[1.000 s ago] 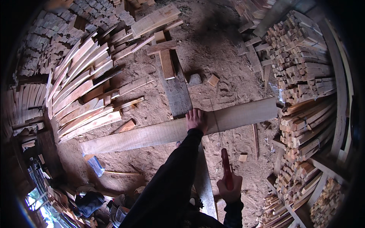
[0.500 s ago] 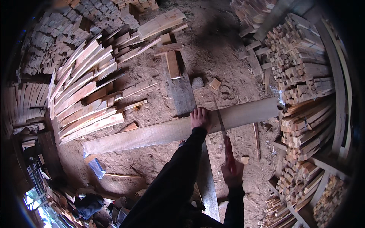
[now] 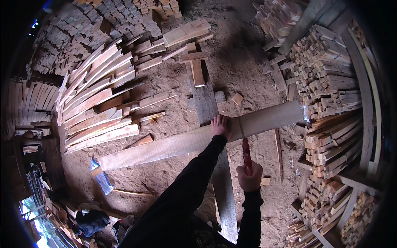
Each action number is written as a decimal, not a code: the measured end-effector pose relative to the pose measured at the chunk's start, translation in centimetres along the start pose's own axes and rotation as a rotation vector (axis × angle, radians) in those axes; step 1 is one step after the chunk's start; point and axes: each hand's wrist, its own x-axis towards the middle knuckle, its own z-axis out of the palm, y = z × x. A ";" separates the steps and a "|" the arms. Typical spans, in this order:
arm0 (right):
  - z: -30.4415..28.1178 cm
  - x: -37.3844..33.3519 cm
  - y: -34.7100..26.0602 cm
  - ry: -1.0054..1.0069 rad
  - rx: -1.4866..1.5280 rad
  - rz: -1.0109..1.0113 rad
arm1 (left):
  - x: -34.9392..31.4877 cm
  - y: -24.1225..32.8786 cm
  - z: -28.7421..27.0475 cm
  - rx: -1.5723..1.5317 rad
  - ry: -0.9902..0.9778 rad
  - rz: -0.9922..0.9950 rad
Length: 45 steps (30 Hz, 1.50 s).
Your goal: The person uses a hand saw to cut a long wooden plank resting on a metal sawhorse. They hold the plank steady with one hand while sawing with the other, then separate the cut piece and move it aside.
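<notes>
Pinning long pale flat wooden board (image 3: 161, 148) with left hand (image 3: 221, 126), laid across upper face, fingers reaching to far edge. Cannot tell if curled round that edge or only pressing. Gripping red-handled handsaw (image 3: 247, 156) in right hand (image 3: 250, 177), fist closed round handle on near side of board, with thin blade set across board just right of left hand. Beneath board: long grey weathered plank (image 3: 205, 106), running crosswise below left hand.

For clean strokes, lean weight through left hand, over plank; hold thumb well clear of blade. Line up right forearm, handle and blade. Stroke long and even, light push, no twisting. Watch unsupported-looking stretch right of blade: likely to sag or splinter late, so ease pressure there. Mind small square pale offcut (image 3: 266, 181) on near side of board, beside right hand. Cut depth too small to tell.
</notes>
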 end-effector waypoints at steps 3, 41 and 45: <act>0.1 -0.4 0.2 0.015 -0.043 -0.035 | -0.2 -0.6 0.1 -0.108 -0.009 0.014; -0.8 3.6 0.3 -0.156 -0.016 0.066 | 0.7 -0.9 -0.5 0.184 -0.196 -0.013; -1.0 1.4 1.8 -0.053 -0.027 0.132 | 0.9 -0.7 -0.7 0.162 -0.165 -0.010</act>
